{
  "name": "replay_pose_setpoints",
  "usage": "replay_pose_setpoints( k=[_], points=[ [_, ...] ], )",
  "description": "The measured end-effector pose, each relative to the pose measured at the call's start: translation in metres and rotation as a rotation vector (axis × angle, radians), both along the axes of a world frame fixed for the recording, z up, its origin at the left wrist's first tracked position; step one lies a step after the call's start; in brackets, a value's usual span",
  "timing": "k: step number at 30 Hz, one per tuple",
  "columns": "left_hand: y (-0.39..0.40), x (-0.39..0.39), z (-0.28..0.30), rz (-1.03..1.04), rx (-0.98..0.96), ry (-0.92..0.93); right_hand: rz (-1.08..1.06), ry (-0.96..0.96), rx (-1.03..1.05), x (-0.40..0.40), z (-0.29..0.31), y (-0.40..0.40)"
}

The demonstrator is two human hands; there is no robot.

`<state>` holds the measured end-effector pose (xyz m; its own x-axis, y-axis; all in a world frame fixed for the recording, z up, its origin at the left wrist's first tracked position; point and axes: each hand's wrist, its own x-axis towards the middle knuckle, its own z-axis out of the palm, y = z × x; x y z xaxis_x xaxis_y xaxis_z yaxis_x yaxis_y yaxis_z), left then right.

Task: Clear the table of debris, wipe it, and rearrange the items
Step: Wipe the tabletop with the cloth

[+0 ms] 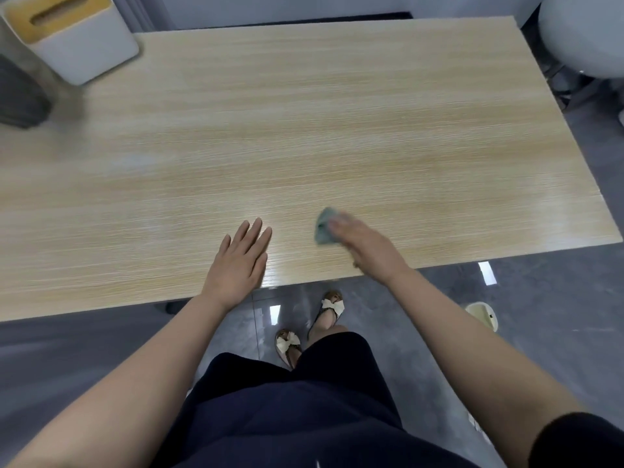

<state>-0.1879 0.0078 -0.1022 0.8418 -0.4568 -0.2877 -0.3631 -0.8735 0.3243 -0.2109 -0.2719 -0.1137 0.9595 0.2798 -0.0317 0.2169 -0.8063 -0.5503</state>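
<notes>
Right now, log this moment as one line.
stage: wiping | right hand: pressing blue-green cloth on light wooden table | left hand: flat on table | grey tissue box: far-left corner

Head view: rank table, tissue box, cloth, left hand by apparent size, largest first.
1. table, fills most of the frame.
2. tissue box, partly cut off at the top left edge.
3. left hand, flat on the table; nearer the camera than the box, so this order is unsure.
4. cloth, blurred, mostly hidden under the right hand.

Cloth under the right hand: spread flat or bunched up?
Bunched. The cloth shows as a small crumpled wad at the fingertips of the right hand, on the table.
</notes>
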Motion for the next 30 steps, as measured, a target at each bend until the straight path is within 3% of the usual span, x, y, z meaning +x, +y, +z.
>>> replay_pose_setpoints(
  k=[2, 4, 10, 13, 15, 18, 20, 22, 27, 30],
  points=[
    [0.001, -0.001, 0.001, -0.006, 0.005, 0.0, -0.284, -0.012, 0.022, 0.008, -0.001, -0.006],
    [0.003, -0.002, 0.002, -0.013, 0.045, -0.022, -0.368, -0.033, 0.004, 0.002, -0.001, 0.013],
    [0.015, 0.006, 0.006, 0.045, 0.135, -0.071, 0.293, -0.115, 0.055, -0.034, -0.012, 0.07],
    [0.018, 0.013, 0.005, 0.086, 0.142, -0.064, 0.429, -0.092, -0.049, -0.009, -0.01, 0.049],
    [0.017, 0.016, 0.005, 0.117, 0.147, -0.057, 0.259, -0.071, -0.067, 0.019, -0.006, 0.03],
    [0.016, 0.015, 0.005, 0.114, 0.146, -0.043, -0.212, -0.048, -0.048, 0.045, -0.004, 0.017],
    [0.017, 0.015, 0.005, 0.113, 0.138, -0.043, -0.326, -0.048, 0.018, 0.041, -0.002, 0.03],
    [0.019, 0.015, 0.006, 0.115, 0.126, -0.033, -0.193, -0.084, 0.03, 0.024, -0.006, 0.058],
    [0.025, 0.017, 0.006, 0.075, 0.153, -0.068, 0.446, -0.063, 0.047, -0.018, -0.022, 0.096],
    [0.026, 0.019, 0.006, 0.085, 0.164, -0.065, 0.595, -0.092, -0.088, 0.006, -0.007, 0.075]
  ],
)
